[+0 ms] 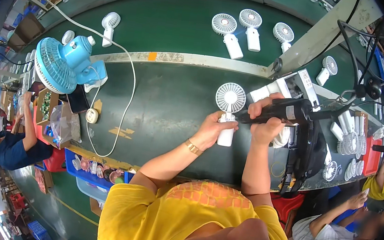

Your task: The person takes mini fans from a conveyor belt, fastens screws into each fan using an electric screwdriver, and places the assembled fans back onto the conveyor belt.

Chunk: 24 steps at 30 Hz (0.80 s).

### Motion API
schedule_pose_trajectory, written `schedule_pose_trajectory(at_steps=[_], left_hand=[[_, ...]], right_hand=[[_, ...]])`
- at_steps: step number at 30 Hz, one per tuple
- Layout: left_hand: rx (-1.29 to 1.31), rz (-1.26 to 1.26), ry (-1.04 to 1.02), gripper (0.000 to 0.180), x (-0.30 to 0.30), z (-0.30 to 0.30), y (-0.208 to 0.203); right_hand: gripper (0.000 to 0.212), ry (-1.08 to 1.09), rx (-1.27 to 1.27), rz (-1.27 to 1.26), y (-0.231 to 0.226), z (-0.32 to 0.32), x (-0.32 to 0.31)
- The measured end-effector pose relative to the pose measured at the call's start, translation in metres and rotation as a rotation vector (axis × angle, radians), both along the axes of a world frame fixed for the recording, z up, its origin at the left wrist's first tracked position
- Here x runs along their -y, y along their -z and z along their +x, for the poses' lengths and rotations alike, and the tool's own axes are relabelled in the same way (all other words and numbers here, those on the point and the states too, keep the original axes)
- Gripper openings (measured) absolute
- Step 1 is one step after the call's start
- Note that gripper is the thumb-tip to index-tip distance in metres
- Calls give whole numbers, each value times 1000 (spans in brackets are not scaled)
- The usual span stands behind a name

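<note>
A white handheld fan [230, 98] lies on the dark green bench with its round grille pointing away from me. My left hand [213, 128] is closed around the neck and upper handle of this fan. In my right hand [267, 119] is a black electric screwdriver [289, 112], held nearly level. Its tip points left, to the fan's neck by my left fingers; whether it touches a screw is hidden. Just behind the screwdriver stand white parts [280, 87], partly covered by my hand.
A blue desk fan [62, 65] with a white cord stands left. Beyond a metal rail [185, 59], several handheld fans [224, 25] lie on a green belt. A black bag [310, 156] and more white fans [350, 142] are at right. People sit at both sides; a blue bin [73, 165] is lower left.
</note>
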<state>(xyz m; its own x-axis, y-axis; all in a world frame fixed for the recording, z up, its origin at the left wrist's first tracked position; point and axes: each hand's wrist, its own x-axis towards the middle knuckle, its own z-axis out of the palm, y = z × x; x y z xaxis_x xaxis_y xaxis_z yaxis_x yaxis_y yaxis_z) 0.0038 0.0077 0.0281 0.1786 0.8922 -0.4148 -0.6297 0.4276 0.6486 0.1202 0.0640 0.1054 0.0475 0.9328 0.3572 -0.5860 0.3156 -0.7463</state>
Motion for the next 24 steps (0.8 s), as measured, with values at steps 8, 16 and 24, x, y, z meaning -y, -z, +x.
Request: schedule_pose_trajectory(at_steps=[8, 16, 24], left_hand=[[3, -5, 0, 19, 0, 1, -2], [8, 1, -113, 22, 4, 1, 0], [2, 16, -107, 23, 2, 1, 1]], right_hand=[[75, -17, 50, 6, 5, -6, -1], [52, -124, 572, 258, 41, -12, 5], [49, -132, 520, 189, 37, -13, 8]])
